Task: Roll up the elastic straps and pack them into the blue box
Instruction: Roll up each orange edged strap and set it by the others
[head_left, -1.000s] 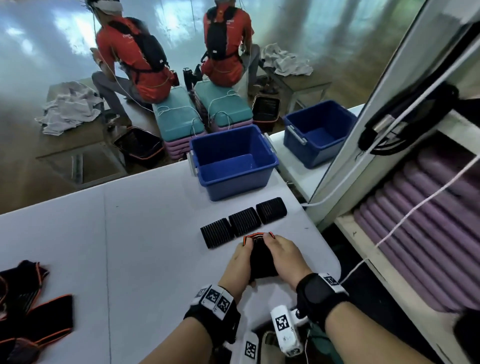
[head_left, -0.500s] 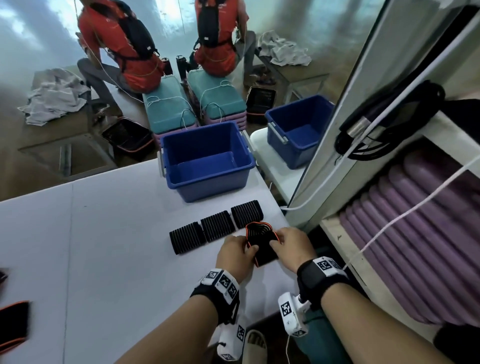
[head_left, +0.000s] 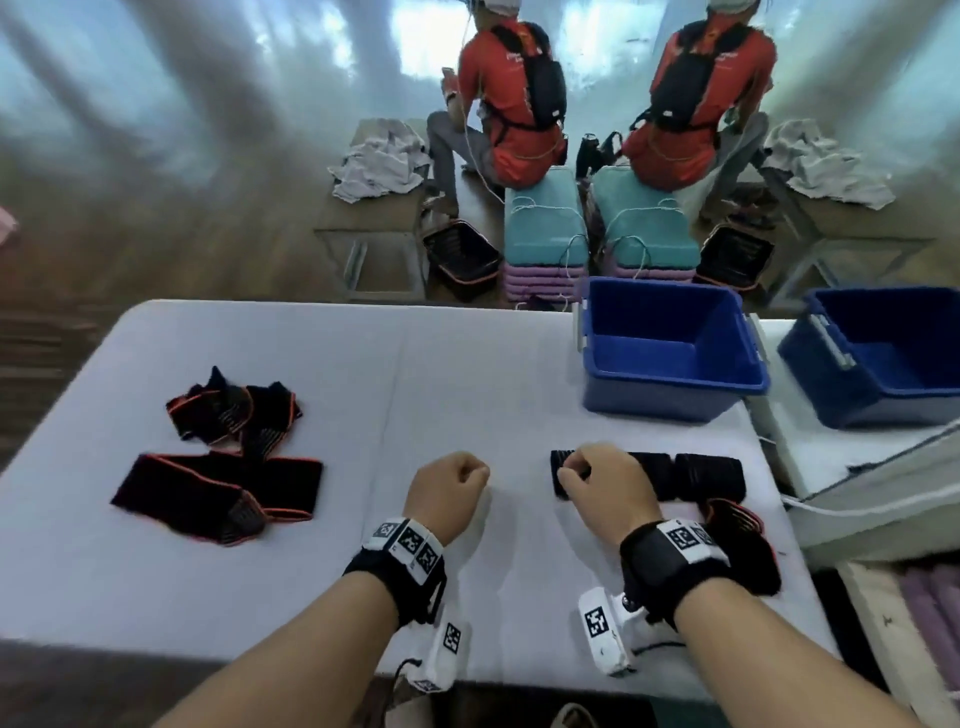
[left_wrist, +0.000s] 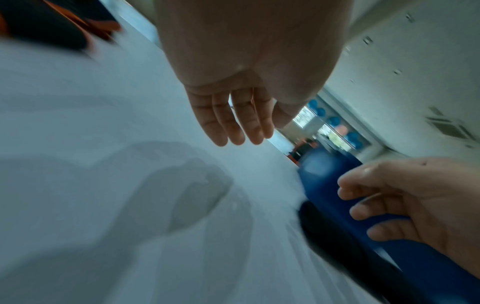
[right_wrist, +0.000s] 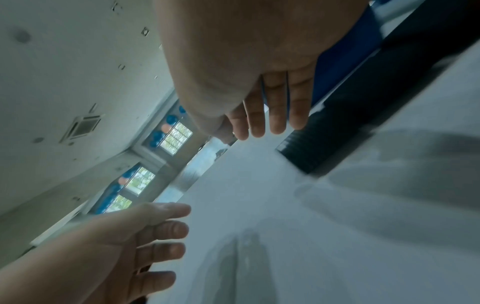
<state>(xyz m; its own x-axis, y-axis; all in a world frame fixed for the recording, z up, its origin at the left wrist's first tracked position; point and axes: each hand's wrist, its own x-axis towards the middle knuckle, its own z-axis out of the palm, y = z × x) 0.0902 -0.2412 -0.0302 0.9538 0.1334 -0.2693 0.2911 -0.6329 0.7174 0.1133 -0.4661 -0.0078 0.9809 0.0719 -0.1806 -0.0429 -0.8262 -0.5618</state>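
White table (head_left: 311, 571), long and pale, is set before a mirrored wall in which two seated figures in red shirts are seen from behind. Blue box (head_left: 670, 358) — placed at the table's far right, interior seen bare. Rolled straps (head_left: 696, 475) — black, ribbed, laid in a row on the table nearer than the box, the row's left end partly covered by the right hand. One further strap (head_left: 748, 551), orange-edged and loosely coiled, is lodged beside the right wrist at the table's right edge. Unrolled straps (head_left: 223, 467), black with orange trim, are heaped and spread flat at the table's left, well apart from the box. Left hand (head_left: 449, 486) is held above bare table between the two groups, fingers loosely curled, nothing gripped. Right hand (head_left: 602, 488) is held over the left end of the rolled row, fingers likewise slack and holding nothing; contact with the roll cannot be told.
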